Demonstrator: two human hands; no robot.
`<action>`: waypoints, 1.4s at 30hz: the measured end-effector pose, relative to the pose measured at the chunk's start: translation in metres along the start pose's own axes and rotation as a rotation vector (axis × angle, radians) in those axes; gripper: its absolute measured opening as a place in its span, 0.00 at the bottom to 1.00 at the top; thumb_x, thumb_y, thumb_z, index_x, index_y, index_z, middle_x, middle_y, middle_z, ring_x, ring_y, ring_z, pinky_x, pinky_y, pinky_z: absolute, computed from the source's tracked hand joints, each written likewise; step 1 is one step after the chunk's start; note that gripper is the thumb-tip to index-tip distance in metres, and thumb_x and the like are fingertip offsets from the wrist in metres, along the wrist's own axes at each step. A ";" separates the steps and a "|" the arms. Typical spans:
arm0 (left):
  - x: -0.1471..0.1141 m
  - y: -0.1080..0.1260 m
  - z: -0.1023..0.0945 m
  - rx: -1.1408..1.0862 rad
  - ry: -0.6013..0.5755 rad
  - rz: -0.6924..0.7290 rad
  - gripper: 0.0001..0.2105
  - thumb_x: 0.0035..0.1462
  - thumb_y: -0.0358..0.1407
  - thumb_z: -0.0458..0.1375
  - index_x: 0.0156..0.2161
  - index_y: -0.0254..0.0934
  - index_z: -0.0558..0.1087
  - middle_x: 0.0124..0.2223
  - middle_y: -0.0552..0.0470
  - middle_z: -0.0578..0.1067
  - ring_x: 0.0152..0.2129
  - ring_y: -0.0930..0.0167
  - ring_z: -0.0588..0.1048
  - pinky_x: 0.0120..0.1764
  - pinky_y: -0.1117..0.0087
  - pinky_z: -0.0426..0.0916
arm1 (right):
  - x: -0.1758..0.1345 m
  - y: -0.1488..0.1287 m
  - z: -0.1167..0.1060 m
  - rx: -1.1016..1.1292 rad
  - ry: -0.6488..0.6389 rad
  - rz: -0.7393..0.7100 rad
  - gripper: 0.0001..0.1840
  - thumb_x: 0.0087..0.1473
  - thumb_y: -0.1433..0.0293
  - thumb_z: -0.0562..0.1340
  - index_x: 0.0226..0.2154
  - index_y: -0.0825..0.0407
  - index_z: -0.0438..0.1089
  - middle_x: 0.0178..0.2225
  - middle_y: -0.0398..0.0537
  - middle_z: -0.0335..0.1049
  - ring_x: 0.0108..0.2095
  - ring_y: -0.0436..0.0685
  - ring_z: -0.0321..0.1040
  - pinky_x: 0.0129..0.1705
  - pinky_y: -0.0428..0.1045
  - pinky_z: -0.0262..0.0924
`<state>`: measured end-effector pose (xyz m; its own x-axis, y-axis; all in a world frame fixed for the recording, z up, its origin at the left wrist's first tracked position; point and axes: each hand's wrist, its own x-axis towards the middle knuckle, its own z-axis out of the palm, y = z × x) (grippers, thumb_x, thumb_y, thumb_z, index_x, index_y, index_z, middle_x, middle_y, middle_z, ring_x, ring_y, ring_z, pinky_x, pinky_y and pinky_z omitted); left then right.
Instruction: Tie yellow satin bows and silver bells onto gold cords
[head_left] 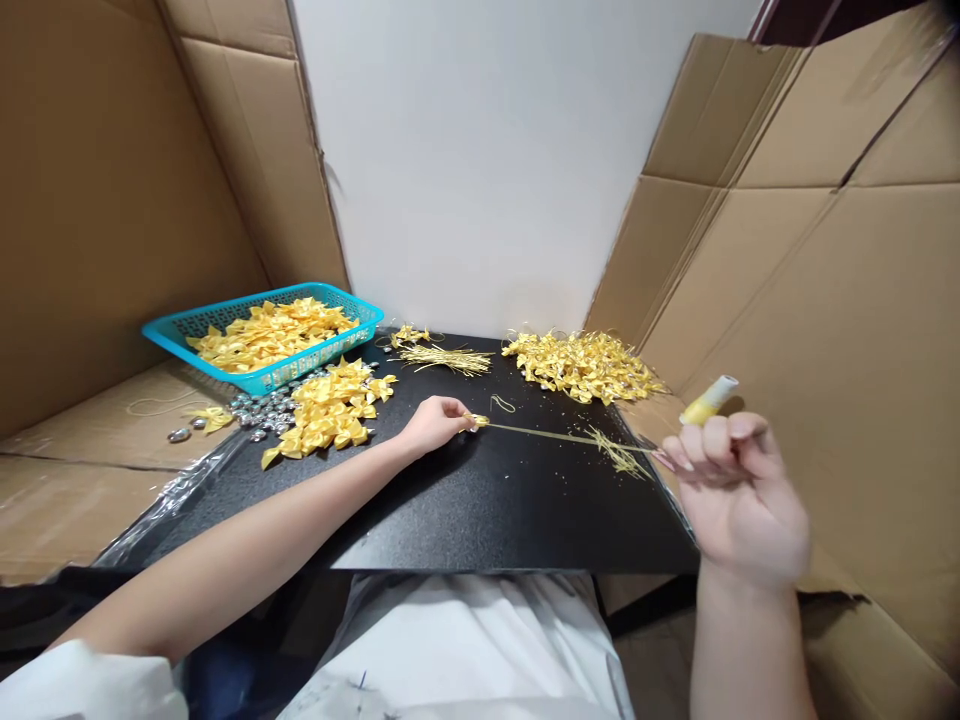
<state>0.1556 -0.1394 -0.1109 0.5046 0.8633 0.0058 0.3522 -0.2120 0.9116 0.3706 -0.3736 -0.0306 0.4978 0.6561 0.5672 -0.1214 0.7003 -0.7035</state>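
My left hand (436,424) is closed in a pinch on a small yellow ribbon bow (475,423) above the middle of the black table. From the bow a thin golden cord (551,433) runs taut to the right. Its far end reaches my right hand (739,490), which is raised at the table's right edge with curled fingers closed on it. A short yellow and white cylinder (709,400) sticks up at the right fingers; whether it is held or worn on a finger I cannot tell. Beneath the cord lie loose golden cord pieces (619,452).
A turquoise basket (259,381) of yellow bows stands at the left, with silver beads (264,410) and a bow pile (330,410) before it. Cut cords (446,359) and corded bows (581,364) lie at the back. Cardboard walls (847,300) flank the black table (465,520).
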 end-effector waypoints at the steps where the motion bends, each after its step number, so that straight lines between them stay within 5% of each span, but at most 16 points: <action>1: 0.001 -0.002 0.000 0.019 -0.001 0.005 0.09 0.39 0.40 0.64 0.24 0.35 0.76 0.26 0.50 0.78 0.23 0.71 0.72 0.29 0.71 0.61 | -0.001 -0.002 -0.001 -0.022 0.006 -0.004 0.09 0.50 0.65 0.67 0.27 0.49 0.66 0.19 0.35 0.41 0.18 0.46 0.43 0.22 0.44 0.48; 14: 0.006 -0.003 0.001 0.100 0.024 -0.006 0.06 0.39 0.37 0.63 0.21 0.36 0.76 0.26 0.50 0.78 0.25 0.68 0.73 0.29 0.71 0.61 | -0.013 -0.006 -0.009 -0.091 0.132 -0.039 0.10 0.48 0.69 0.69 0.27 0.51 0.65 0.20 0.36 0.49 0.21 0.46 0.49 0.25 0.45 0.50; 19: 0.002 -0.001 0.001 0.030 -0.016 -0.018 0.08 0.39 0.39 0.64 0.23 0.35 0.77 0.26 0.50 0.78 0.24 0.70 0.72 0.30 0.71 0.61 | -0.010 -0.006 -0.002 -0.044 0.090 -0.066 0.08 0.48 0.70 0.68 0.28 0.50 0.67 0.19 0.35 0.47 0.20 0.46 0.46 0.23 0.44 0.48; 22: -0.008 0.009 0.001 -0.026 -0.062 -0.053 0.11 0.39 0.41 0.64 0.26 0.33 0.78 0.25 0.51 0.77 0.22 0.73 0.68 0.27 0.73 0.58 | -0.016 0.009 0.014 -0.037 0.002 -0.034 0.08 0.50 0.66 0.68 0.31 0.48 0.68 0.17 0.35 0.49 0.19 0.47 0.49 0.23 0.44 0.50; 28: -0.029 0.029 0.005 -0.121 -0.209 -0.161 0.15 0.35 0.40 0.65 0.30 0.34 0.76 0.25 0.55 0.74 0.18 0.78 0.60 0.20 0.75 0.46 | -0.040 0.075 0.057 -0.302 -0.192 0.253 0.11 0.58 0.60 0.61 0.38 0.49 0.67 0.24 0.43 0.73 0.24 0.50 0.64 0.27 0.45 0.57; 33: -0.038 0.029 0.009 -0.240 -0.277 -0.135 0.14 0.37 0.39 0.64 0.32 0.36 0.71 0.23 0.60 0.68 0.18 0.79 0.58 0.20 0.79 0.47 | -0.041 0.116 0.066 -0.432 -0.246 0.385 0.13 0.56 0.59 0.61 0.30 0.52 0.66 0.20 0.43 0.70 0.19 0.47 0.59 0.23 0.44 0.53; 42: -0.046 0.028 0.014 -0.397 -0.310 -0.058 0.13 0.40 0.39 0.66 0.30 0.34 0.70 0.19 0.60 0.65 0.16 0.80 0.60 0.19 0.79 0.53 | -0.045 0.120 0.061 -0.721 -0.226 0.286 0.09 0.58 0.66 0.57 0.31 0.54 0.68 0.20 0.42 0.68 0.21 0.49 0.66 0.25 0.43 0.57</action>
<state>0.1531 -0.1913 -0.0912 0.7243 0.6795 -0.1172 0.0905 0.0749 0.9931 0.2809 -0.3024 -0.1143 0.3363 0.8775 0.3420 0.4042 0.1935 -0.8940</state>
